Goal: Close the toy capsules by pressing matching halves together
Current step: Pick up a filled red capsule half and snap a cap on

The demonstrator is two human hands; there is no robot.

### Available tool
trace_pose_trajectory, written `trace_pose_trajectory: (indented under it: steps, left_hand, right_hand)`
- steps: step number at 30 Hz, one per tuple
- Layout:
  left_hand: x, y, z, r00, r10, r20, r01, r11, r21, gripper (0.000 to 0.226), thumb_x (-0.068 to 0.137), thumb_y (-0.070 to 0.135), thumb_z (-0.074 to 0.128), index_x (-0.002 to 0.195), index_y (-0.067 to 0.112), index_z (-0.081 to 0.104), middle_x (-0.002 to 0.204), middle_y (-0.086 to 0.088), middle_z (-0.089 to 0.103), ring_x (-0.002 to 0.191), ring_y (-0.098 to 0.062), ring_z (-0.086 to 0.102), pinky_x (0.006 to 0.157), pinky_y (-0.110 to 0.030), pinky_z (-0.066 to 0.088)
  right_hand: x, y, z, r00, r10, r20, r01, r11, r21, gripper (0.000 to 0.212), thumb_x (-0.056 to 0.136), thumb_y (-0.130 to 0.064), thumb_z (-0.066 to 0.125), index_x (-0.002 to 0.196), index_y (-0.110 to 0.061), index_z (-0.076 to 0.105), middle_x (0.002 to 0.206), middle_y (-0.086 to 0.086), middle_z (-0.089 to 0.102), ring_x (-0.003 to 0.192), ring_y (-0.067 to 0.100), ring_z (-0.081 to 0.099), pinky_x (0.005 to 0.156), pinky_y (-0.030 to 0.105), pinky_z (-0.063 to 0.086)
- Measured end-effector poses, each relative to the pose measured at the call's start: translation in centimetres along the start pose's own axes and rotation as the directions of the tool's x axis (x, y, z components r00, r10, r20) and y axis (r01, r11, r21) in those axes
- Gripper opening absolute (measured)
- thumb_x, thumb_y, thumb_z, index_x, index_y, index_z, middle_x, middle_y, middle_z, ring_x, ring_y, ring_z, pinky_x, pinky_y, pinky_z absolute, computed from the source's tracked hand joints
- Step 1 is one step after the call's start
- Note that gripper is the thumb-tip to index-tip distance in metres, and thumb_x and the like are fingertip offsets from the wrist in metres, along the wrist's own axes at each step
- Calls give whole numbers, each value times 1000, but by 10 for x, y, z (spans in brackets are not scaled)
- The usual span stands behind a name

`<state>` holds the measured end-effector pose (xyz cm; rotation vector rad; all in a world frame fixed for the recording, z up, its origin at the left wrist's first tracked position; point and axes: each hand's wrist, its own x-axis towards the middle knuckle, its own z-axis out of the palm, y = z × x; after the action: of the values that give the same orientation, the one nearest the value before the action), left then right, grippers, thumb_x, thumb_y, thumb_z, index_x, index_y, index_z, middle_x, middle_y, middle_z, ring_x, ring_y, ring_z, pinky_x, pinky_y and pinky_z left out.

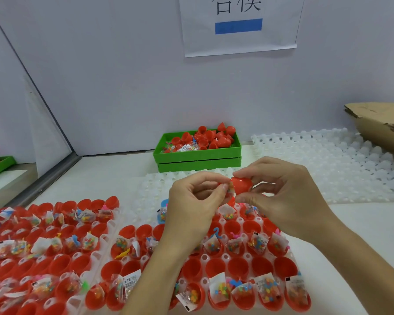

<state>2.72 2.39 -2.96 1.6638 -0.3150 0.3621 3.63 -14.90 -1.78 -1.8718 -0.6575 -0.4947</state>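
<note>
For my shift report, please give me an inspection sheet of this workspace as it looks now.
Surface: white table, mostly covered by trays.
Job's things: open red halves, many with toy bags, in a white tray; spare halves in a green bin.
Clutter: empty white trays; torn cardboard.
Grippers: left hand pinches a filled half; right hand holds a red cap against it.
Cables: nothing seen.
Surroundings: white partition walls, paper sign.
</note>
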Motion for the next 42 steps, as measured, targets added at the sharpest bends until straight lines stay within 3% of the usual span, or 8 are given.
trace_pose_trajectory:
  steps: [5, 11, 18, 24, 28, 30, 34, 42]
  left_hand:
    - [0, -2, 2, 1000, -23, 3, 23, 1000, 4, 20, 88, 0, 69, 84, 18, 76, 77, 1, 76, 76, -14, 75, 72, -26, 60]
    - [-2, 0, 4, 1000, 26, -8, -26, 998, 54, 14, 85, 3, 73, 88, 16, 77, 81, 5, 76, 75, -9, 74, 68, -18, 57]
    - [-4, 4, 6, 998, 57, -3, -57, 998, -9, 20, 89, 3, 68, 92, 22, 75, 84, 6, 77, 80, -10, 74, 69, -20, 58]
    - [-2, 4, 4, 1000, 9, -14, -9, 1000, -9, 41, 87, 10, 72, 123, 28, 61, 93, 7, 73, 89, -10, 72, 75, -28, 61]
    - [-2, 7, 2, 997, 54, 53, -57, 997, 54, 25, 91, 9, 68, 112, 22, 70, 92, 6, 71, 90, -10, 70, 69, -21, 58]
    - [-2, 6, 2, 995, 60, 82, -68, 993, 92, 20, 92, 10, 67, 107, 22, 70, 93, 6, 70, 92, -12, 69, 72, -27, 60]
    - [-3, 7, 1, 993, 65, 103, -73, 995, 74, 17, 92, 11, 67, 103, 23, 69, 93, 3, 67, 89, -15, 69, 72, -36, 62]
    - [-3, 7, 0, 993, 70, 96, -74, 997, 35, 17, 92, 9, 66, 102, 21, 70, 96, -4, 64, 81, -17, 72, 65, -29, 61]
  right_hand:
    - [-1, 3, 1, 1000, -23, 11, 24, 995, -97, 38, 65, -9, 87, 100, -20, 77, 92, -6, 70, 77, 11, 70, 67, 27, 61]
    - [-2, 3, 5, 994, -73, -84, 55, 977, -204, 34, 66, -11, 88, 98, -16, 78, 87, -5, 70, 77, 7, 67, 67, 14, 57]
    - [0, 5, 3, 989, -82, -121, 67, 990, -126, 35, 66, -5, 87, 98, -13, 77, 90, -2, 70, 77, 7, 69, 69, 18, 58]
    - [-1, 8, 1, 994, -29, -104, 35, 998, 60, 37, 65, -1, 85, 98, -16, 76, 92, -4, 72, 81, 13, 73, 72, 27, 61]
    - [-2, 10, 2, 996, -21, -87, 30, 994, 106, 38, 65, 2, 84, 96, -19, 76, 91, -6, 72, 82, 17, 73, 71, 31, 62]
    - [-2, 11, 2, 997, -10, -80, 19, 993, 116, 38, 65, 1, 84, 96, -19, 76, 91, -6, 72, 81, 17, 73, 71, 32, 62]
    - [-2, 10, 3, 996, 0, -85, 11, 991, 130, 36, 65, -3, 85, 96, -19, 76, 90, -5, 73, 81, 18, 73, 70, 33, 62]
    - [-3, 12, 6, 995, 13, -102, 3, 989, 149, 36, 67, 3, 84, 96, -16, 76, 89, -3, 73, 81, 20, 73, 69, 38, 62]
